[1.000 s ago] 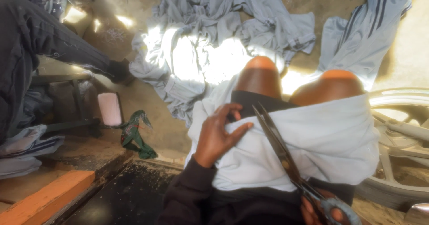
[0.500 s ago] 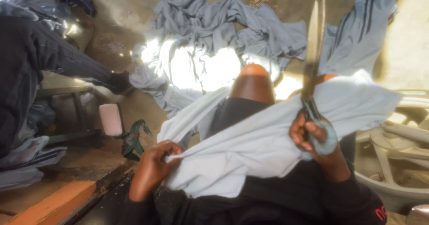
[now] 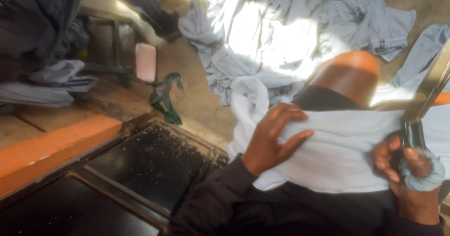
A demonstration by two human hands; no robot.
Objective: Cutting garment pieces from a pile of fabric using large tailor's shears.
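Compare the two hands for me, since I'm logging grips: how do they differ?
The left hand lies open, fingers spread on the pale cloth, while the right hand is closed round the scissors. The left holds no tool; the right keeps the scissors with blades pointing up. The right handle is wrapped in light fabric. Both rest against the same cloth on the lap.
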